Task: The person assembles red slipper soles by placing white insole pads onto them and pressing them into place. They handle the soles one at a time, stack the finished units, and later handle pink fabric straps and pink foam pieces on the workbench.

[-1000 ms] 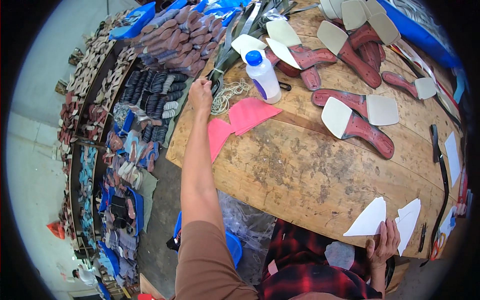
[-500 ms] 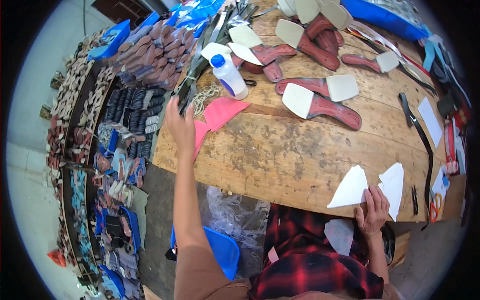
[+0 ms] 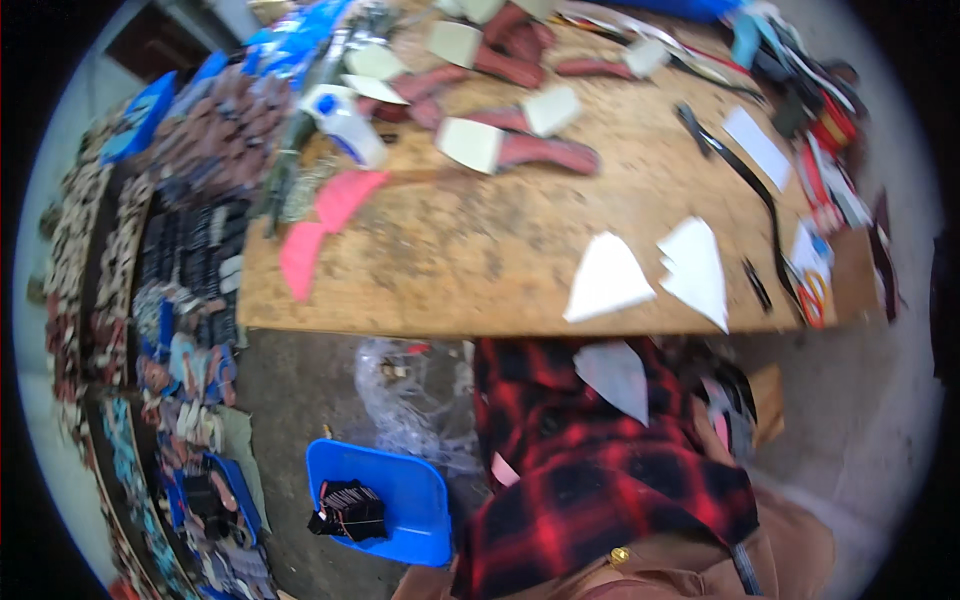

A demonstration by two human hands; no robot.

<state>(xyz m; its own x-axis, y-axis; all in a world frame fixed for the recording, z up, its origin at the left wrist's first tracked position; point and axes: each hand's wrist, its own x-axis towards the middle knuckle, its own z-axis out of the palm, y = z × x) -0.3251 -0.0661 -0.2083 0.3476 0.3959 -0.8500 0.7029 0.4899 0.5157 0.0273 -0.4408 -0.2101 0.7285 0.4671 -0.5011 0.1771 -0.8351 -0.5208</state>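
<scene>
My left hand is out of view. Only a blurred strip of my right hand or wrist (image 3: 713,434) shows, low beside the red-and-black plaid cloth (image 3: 560,455) on my lap; its fingers are hidden. A pale grey cut piece (image 3: 618,378) lies on that cloth. Near the table's front edge are two white cut-out pieces, one whole-edged (image 3: 608,280) and one notched (image 3: 697,272), both untouched. Two pink pieces, an upper one (image 3: 348,197) and a lower one (image 3: 301,258), rest at the table's left. Behind them a white bottle with a blue cap (image 3: 350,132) stands near tangled string.
Red-brown shoe insoles with pale pads (image 3: 500,148) lie across the back of the wooden table (image 3: 450,270). Orange-handled scissors (image 3: 813,297) and a black strap (image 3: 755,190) are at the right. On the floor sits a blue bin (image 3: 425,500); shelves of shoe parts (image 3: 120,300) line the left.
The view has shifted, so the table sits higher and further left. My left hand has left the pink pieces and the picture. My right hand has come off the white pieces and dropped beside my lap.
</scene>
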